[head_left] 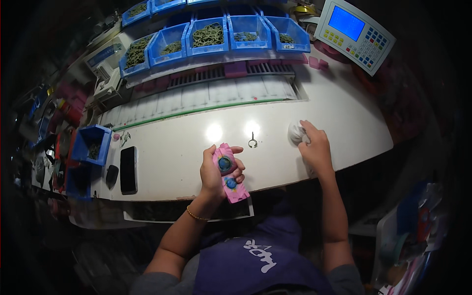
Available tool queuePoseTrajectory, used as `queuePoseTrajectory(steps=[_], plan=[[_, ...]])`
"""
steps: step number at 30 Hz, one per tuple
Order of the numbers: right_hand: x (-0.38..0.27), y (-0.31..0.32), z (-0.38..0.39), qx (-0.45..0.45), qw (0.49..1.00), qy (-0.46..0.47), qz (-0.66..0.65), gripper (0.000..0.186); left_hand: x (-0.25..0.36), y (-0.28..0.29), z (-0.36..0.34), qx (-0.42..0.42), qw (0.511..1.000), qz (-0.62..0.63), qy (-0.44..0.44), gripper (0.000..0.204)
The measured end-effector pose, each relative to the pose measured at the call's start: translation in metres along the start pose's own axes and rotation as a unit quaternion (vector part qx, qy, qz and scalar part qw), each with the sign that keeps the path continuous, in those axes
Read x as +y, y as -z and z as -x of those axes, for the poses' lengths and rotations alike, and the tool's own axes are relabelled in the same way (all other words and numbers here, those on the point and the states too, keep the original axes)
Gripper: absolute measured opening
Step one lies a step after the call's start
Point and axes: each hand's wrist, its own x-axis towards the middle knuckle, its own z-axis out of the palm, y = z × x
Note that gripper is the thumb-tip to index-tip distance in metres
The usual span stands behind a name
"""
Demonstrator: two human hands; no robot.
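Note:
My left hand is wrapped round a pink slab, perhaps a rubber mold, held just over the table's front edge. Two round blue hollows, one larger than the other, show on its upturned face. To the right, my right hand has its fingers closed on a small white cloth bundle at the tabletop. Between the two hands lies a small dark metal ring piece with a thin stem, touched by neither.
Blue bins of greenish metal pieces line the back. A control panel with a blue screen stands back right. On the left are a phone, a dark oval object and a blue bin. A green strip crosses the white table.

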Motion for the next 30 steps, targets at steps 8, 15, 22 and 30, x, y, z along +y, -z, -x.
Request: queuePoseTrajectory(steps=[8,15,22,30], plan=[[-0.079,-0.012,0.063,0.004,0.869,0.493,-0.038,0.025,-0.004,-0.009,0.001,0.049,0.996,-0.078,0.017,0.056],[-0.085,0.005,0.052,0.022,0.854,0.518,-0.047,0.026,-0.003,0.003,-0.004,0.032,0.989,-0.123,-0.082,0.064],[-0.083,-0.018,0.093,-0.071,0.886,0.445,-0.110,0.057,-0.004,-0.018,0.008,0.040,0.956,-0.244,-0.157,0.066],[-0.047,0.007,0.059,-0.085,0.895,0.399,-0.179,0.063,-0.007,0.008,-0.017,0.023,0.937,-0.290,-0.193,0.070]])
